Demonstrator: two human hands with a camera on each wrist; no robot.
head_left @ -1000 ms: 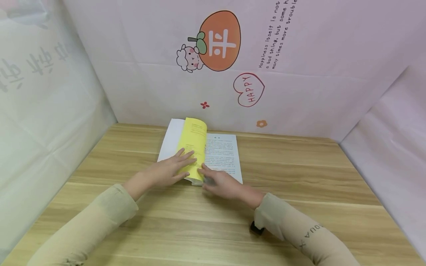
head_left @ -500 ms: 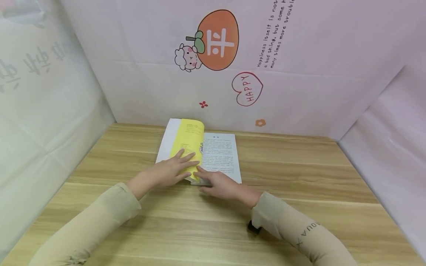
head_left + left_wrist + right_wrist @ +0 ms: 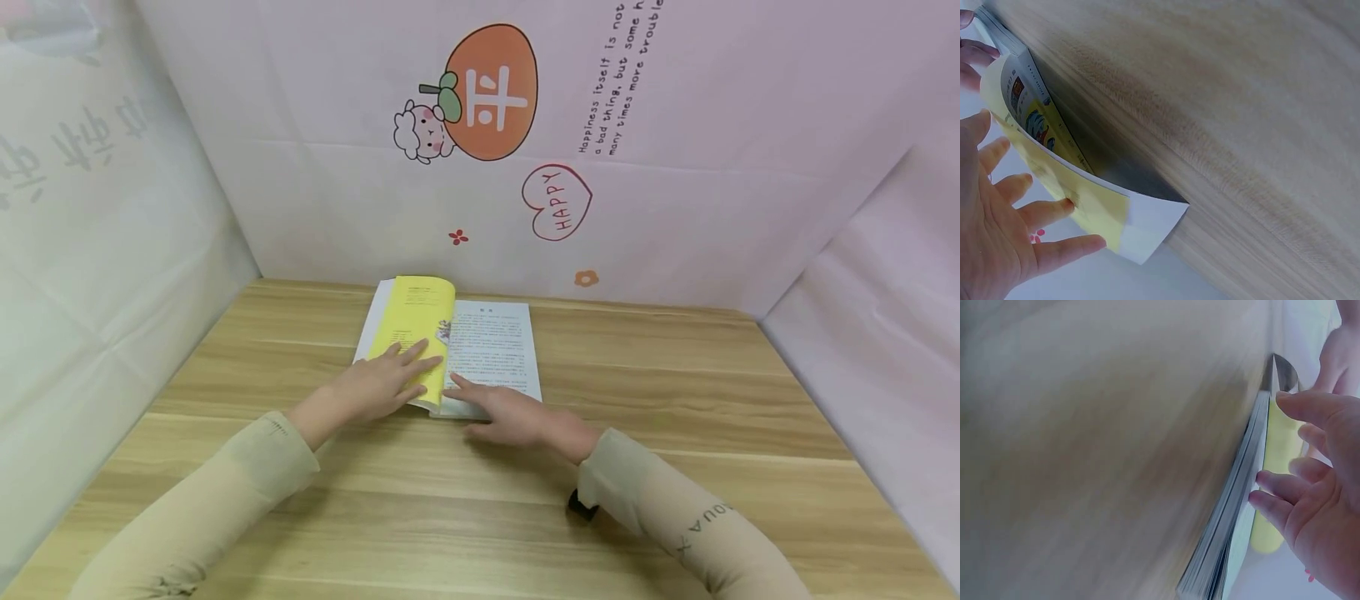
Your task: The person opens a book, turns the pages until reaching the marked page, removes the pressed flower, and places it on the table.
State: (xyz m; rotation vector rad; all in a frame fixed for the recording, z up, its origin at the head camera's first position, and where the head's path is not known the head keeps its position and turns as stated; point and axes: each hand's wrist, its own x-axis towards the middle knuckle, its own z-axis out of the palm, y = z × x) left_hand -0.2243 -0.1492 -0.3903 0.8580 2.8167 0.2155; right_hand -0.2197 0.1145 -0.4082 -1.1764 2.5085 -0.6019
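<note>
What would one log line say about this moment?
book: open on table | left hand: spread on yellow page | right hand: over near edge of printed page

Head view faces forward and down across the bench (image 3: pixel 675 375); both wrist views, close in, share the book (image 3: pixel 480 342).

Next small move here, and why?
Probably press the left hand down on the yellow page, near the middle of the open book. In the left wrist view that side bows up, with a gap above the wooden table, while the printed page opposite looks flatter. The left hand lies spread over the yellow.
</note>
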